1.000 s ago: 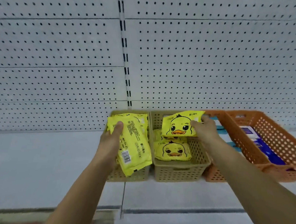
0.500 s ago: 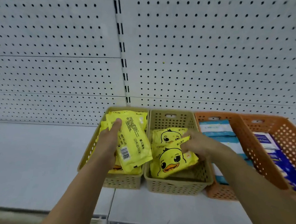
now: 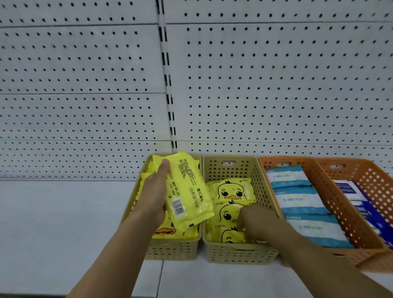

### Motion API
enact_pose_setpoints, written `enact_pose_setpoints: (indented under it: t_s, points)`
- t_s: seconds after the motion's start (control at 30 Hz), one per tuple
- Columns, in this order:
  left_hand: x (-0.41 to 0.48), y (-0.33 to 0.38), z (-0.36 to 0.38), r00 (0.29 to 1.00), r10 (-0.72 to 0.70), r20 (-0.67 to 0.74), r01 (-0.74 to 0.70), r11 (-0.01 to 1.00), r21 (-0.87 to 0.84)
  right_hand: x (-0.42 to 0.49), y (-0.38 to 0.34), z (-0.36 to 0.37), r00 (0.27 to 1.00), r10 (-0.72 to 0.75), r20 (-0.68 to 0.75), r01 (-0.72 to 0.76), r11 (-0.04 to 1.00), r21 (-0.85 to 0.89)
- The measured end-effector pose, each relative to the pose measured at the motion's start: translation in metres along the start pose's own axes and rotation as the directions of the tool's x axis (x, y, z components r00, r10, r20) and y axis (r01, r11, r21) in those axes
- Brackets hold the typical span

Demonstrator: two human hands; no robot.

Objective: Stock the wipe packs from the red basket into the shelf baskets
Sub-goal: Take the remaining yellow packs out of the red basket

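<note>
My left hand [image 3: 155, 197] grasps a yellow pack [image 3: 187, 194] by its long edge, thumb along the top and fingers wrapped underneath. It hangs printed-back up, barcode showing, tilted over the left tan basket [image 3: 172, 249] at six o'clock in my view. That basket already has yellow packs in it, so I judge the hold is meant to let the pack slide flat on top.

My right hand [image 3: 258, 219] is down in the second tan basket [image 3: 237, 254], at three o'clock from the first. Its fingers bend onto the nearest of the duck packs [image 3: 232, 191], which overlap like tiles with their faces up. I cannot tell whether the hand pinches that pack or only presses it to seat it.

At three o'clock again sits an orange basket [image 3: 323, 188] with blue-and-white packs [image 3: 298, 202] laid in a row, so each kind gets its own bin. All the baskets stand on the shelf [image 3: 45, 231] with their backs against the pegboard [image 3: 265, 83]. The red basket is out of my view.

Next I would turn the left pack face up to match the others, then lower it.
</note>
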State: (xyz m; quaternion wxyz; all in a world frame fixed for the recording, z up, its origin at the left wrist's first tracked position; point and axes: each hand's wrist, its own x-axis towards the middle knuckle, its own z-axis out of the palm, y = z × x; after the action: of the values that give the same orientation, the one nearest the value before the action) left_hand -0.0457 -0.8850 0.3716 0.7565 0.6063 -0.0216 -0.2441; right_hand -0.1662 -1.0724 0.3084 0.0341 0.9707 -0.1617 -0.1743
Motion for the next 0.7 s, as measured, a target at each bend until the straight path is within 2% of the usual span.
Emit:
enact_pose_setpoints:
  t_s: [0.07, 0.13, 0.17, 0.23, 0.27, 0.3, 0.33, 0.4, 0.43, 0.47, 0.5, 0.57, 0.63, 0.7]
  points:
    - [0.003, -0.003, 0.002, 1.000, 0.001, -0.004, -0.001, 0.999, -0.033, 0.000, 0.006, -0.009, 0.991, -0.064, -0.121, 0.082, 0.985, 0.153]
    - [0.007, -0.004, 0.006, 1.000, -0.016, -0.021, 0.015, 0.998, -0.060, -0.007, -0.001, -0.027, 0.924, -0.128, -0.360, 0.265, 0.894, 0.361]
    - [0.010, -0.007, 0.008, 0.999, -0.035, -0.017, 0.033, 0.995, -0.089, -0.012, -0.008, -0.035, 0.870, -0.170, -0.462, 0.366, 0.851, 0.376]
    - [0.011, -0.008, 0.016, 0.997, -0.067, 0.026, 0.071, 0.983, -0.172, -0.015, -0.021, -0.045, 0.724, -0.282, -0.630, 0.524, 0.819, 0.235]
    - [0.010, -0.008, 0.021, 0.996, -0.073, 0.055, 0.082, 0.978, -0.191, -0.014, -0.024, -0.045, 0.655, -0.295, -0.696, 0.567, 0.800, 0.195]
    - [0.011, -0.009, 0.025, 0.994, -0.067, 0.082, 0.081, 0.979, -0.185, -0.013, -0.025, -0.045, 0.614, -0.246, -0.750, 0.602, 0.760, 0.244]
    - [0.014, -0.010, 0.027, 0.994, -0.059, 0.093, 0.073, 0.984, -0.161, -0.014, -0.025, -0.046, 0.618, -0.128, -0.776, 0.627, 0.675, 0.388]
    - [0.016, -0.011, 0.030, 0.999, -0.035, 0.040, 0.036, 0.999, -0.032, -0.021, -0.025, -0.053, 0.722, 0.128, -0.680, 0.613, 0.340, 0.714]
    - [0.018, -0.013, 0.031, 1.000, 0.015, 0.011, -0.016, 1.000, 0.027, -0.024, -0.024, -0.057, 0.766, 0.210, -0.608, 0.581, 0.177, 0.794]
    - [0.021, -0.016, 0.031, 0.996, 0.082, -0.015, -0.081, 0.994, 0.079, -0.024, -0.021, -0.060, 0.796, 0.258, -0.547, 0.549, 0.069, 0.833]
    - [0.022, -0.020, 0.033, 0.985, 0.166, -0.050, -0.159, 0.980, 0.117, -0.023, -0.018, -0.062, 0.818, 0.286, -0.499, 0.516, 0.016, 0.856]
    - [0.026, -0.026, 0.037, 0.941, 0.320, -0.113, -0.303, 0.942, 0.146, -0.017, -0.011, -0.063, 0.855, 0.325, -0.405, 0.429, 0.000, 0.904]
    - [0.028, -0.029, 0.041, 0.902, 0.412, -0.129, -0.389, 0.906, 0.168, -0.010, -0.005, -0.061, 0.882, 0.352, -0.313, 0.346, -0.033, 0.937]
    - [0.029, -0.029, 0.047, 0.889, 0.446, -0.108, -0.424, 0.888, 0.178, -0.005, 0.001, -0.060, 0.891, 0.386, -0.238, 0.297, -0.100, 0.950]
